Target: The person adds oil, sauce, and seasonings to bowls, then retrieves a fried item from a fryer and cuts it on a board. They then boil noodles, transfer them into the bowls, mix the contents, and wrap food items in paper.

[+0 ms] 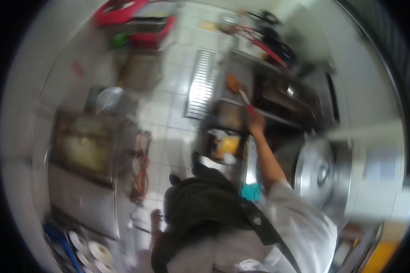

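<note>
My right hand (256, 123) is closed around the red handle of a utensil (245, 98). Its pale shaft reaches toward an orange-brown item (233, 83) on a metal surface beside a dark, shiny cooktop (284, 93). Whether the utensil touches that item is blurred. My left hand (156, 218) hangs low beside my dark apron, its fingers apart and nothing visible in them.
A large silver lid (315, 170) sits right of my right arm. Below the counter is a bin (224, 144) with yellow contents. A glass-fronted appliance (84, 143) stands left, a floor drain (200, 84) ahead, red containers (152, 36) at the far left.
</note>
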{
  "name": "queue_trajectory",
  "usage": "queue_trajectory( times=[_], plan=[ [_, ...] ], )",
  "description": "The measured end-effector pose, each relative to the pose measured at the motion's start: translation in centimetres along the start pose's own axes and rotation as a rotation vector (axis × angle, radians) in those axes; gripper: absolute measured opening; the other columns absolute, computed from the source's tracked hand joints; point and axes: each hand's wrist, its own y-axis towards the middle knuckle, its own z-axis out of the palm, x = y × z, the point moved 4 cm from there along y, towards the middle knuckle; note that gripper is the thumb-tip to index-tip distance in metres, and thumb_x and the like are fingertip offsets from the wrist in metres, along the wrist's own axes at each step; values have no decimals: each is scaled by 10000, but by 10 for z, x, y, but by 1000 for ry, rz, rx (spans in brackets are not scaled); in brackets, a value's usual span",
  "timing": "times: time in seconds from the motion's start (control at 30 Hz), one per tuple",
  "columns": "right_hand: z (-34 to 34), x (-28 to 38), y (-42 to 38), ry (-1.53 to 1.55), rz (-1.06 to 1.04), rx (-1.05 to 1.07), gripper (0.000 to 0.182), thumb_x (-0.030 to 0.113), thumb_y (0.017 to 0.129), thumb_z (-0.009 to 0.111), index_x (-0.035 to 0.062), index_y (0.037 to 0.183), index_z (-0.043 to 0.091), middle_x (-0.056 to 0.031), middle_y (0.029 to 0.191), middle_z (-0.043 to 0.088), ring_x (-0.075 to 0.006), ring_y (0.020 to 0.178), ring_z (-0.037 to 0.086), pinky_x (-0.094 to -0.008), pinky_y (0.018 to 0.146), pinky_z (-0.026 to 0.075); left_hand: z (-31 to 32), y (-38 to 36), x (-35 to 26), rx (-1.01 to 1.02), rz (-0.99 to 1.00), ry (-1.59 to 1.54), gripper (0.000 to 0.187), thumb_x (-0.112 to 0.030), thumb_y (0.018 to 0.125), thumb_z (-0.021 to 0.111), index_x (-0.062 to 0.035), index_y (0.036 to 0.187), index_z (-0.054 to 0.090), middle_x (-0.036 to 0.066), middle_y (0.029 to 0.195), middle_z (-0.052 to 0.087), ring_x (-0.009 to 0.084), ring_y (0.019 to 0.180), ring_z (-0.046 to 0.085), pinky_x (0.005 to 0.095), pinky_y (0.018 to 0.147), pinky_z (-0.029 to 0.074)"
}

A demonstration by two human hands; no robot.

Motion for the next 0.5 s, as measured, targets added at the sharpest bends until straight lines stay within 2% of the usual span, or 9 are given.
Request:
queue_trajectory(
  times=[0.03, 0.1, 0.2, 0.27, 0.33, 0.4, 0.43, 0.47, 0.5],
  plan=[
    [31, -30, 19, 1, -82, -11, 308, 295, 920, 532, 96, 1132, 633, -212, 1112, 634, -398, 1075, 577, -482, 897, 475, -13, 27, 3, 86, 49, 11, 202, -216, 936, 517, -102, 1048, 641, 66, 802, 654, 163, 523, 613, 278, 353, 404],
    [-4, -8, 6, 69, -49, -28, 266, 209, 915, 532, 65, 1114, 634, -209, 1054, 647, -410, 1027, 590, -483, 872, 471, 12, 75, -2, 110, -87, -91, 212, -254, 935, 520, -127, 1069, 624, 50, 830, 642, 165, 554, 607, 278, 367, 406],
    [-27, -18, 6, 85, -47, -39, 264, 214, 913, 536, 58, 1099, 642, -208, 1068, 648, -410, 1018, 596, -473, 864, 480, -11, 91, -10, 48, -344, -244, 234, -310, 933, 525, -163, 1101, 598, 27, 873, 625, 169, 601, 599, 277, 387, 409],
    [-40, -32, 3, 169, -69, -123, 277, 214, 903, 554, 58, 1108, 655, -207, 1006, 666, -381, 958, 636, -433, 814, 497, -16, 103, -18, -29, -516, -346, 253, -347, 932, 528, -187, 1122, 580, 11, 901, 613, 171, 632, 593, 277, 401, 411],
    [-39, -58, 6, 391, 140, 17, 316, 208, 883, 580, 56, 1150, 656, -182, 913, 691, -296, 902, 675, -373, 799, 493, -14, 117, -31, -111, -691, -449, 275, -384, 931, 531, -212, 1143, 563, -5, 930, 601, 173, 663, 588, 277, 415, 412],
    [-38, -79, 12, 460, 187, 17, 305, 199, 878, 578, 58, 1130, 673, -174, 904, 695, -282, 853, 675, -374, 765, 495, -13, 132, -42, -207, -865, -557, 299, -421, 930, 535, -236, 1164, 546, -21, 958, 590, 175, 694, 582, 277, 428, 414],
    [-37, -89, 18, 516, 220, 20, 295, 191, 872, 576, 59, 1110, 691, -166, 894, 699, -269, 803, 674, -374, 730, 496, -11, 143, -41, -211, -867, -548, 299, -421, 930, 535, -236, 1164, 546, -21, 958, 590, 175, 694, 582, 277, 428, 414],
    [-34, -98, 25, 525, 226, 27, 295, 191, 872, 576, 59, 1110, 691, -166, 894, 699, -269, 803, 674, -374, 730, 496, -3, 159, -36, -39, -791, -912, 299, -422, 942, 516, -247, 1183, 533, -22, 973, 583, 170, 712, 574, 279, 459, 423],
    [-29, -106, 33, 612, 273, 87, 311, 164, 873, 568, 48, 1139, 679, -136, 885, 704, -212, 768, 649, -343, 710, 490, 3, 177, -24, 144, -691, -1268, 299, -423, 955, 498, -257, 1202, 520, -24, 988, 577, 164, 730, 565, 281, 490, 431]
  ],
)
